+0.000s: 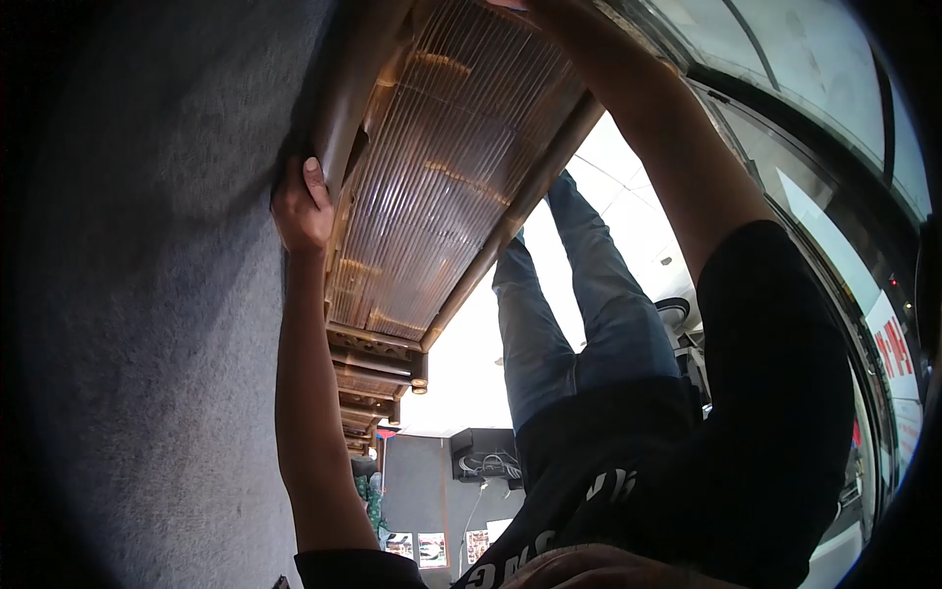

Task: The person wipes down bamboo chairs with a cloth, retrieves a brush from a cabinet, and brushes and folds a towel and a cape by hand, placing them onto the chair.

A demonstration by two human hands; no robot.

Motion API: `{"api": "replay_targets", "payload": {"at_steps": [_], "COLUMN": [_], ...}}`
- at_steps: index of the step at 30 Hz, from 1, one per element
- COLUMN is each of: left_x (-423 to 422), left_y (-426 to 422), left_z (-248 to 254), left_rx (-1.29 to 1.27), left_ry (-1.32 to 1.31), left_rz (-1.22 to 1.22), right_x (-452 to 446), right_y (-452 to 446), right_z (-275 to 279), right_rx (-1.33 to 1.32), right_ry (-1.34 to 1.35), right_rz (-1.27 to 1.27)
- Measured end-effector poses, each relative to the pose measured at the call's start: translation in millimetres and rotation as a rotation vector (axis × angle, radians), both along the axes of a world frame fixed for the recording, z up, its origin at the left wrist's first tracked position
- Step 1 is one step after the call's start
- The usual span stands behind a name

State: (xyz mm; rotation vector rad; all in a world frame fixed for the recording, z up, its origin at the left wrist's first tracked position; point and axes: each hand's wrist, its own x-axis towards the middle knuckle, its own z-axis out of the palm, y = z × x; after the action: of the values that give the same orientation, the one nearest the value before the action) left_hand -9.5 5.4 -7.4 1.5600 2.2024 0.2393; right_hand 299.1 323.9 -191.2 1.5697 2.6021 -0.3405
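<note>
1. Basically, slatted bamboo piece (pixel 442 196) sits upper centre; left hand (pixel 302 208) grips its left rail (pixel 351 88).
2. Right hand (pixel 510 4) cropped at top edge, grip unclear.
3. Even support looks best.

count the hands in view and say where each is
2. The left hand holds the thick side pole of the slatted panel; the right hand is mostly cut off at the picture's top edge.

Two hands (pixel 304 211), two bare forearms (pixel 319 393), two jeans legs (pixel 613 285) and one slatted bamboo panel (pixel 442 167) are visible.
</note>
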Motion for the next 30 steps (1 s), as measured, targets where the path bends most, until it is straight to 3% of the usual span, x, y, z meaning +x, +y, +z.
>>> {"api": "replay_targets", "payload": {"at_steps": [7,11,15,18,20,23,27,30], "left_x": [7,2,3,8,8,7,12,12], "left_y": [2,-2,-2,1,3,2,5,4], "left_z": [5,1,2,11,12,11,11,10], "left_rx": [0.057,-0.028,-0.029,-0.081,-0.067,-0.101,-0.007,0.026], "left_ry": [0.023,-0.006,0.04,0.026,0.015,0.069,0.069,0.062], "left_rz": [0.018,0.047,0.054,0.068,0.063,0.063,0.062,0.048], "right_x": [14,73,150,231,249,235,147,60], "right_y": [-5,-25,-73,-100,-104,-85,-29,13], "right_z": [-7,-57,0,-24,-1,23,-4,-27], "right_rx": [0.064,0.171,0.142,0.033,0.032,0.043,-0.28,-0.276], "right_ry": [0.036,-0.075,0.007,-0.101,-0.091,-0.221,0.173,0.252], "right_rz": [0.065,0.094,0.134,0.063,0.079,0.171,-0.295,-0.294]}}
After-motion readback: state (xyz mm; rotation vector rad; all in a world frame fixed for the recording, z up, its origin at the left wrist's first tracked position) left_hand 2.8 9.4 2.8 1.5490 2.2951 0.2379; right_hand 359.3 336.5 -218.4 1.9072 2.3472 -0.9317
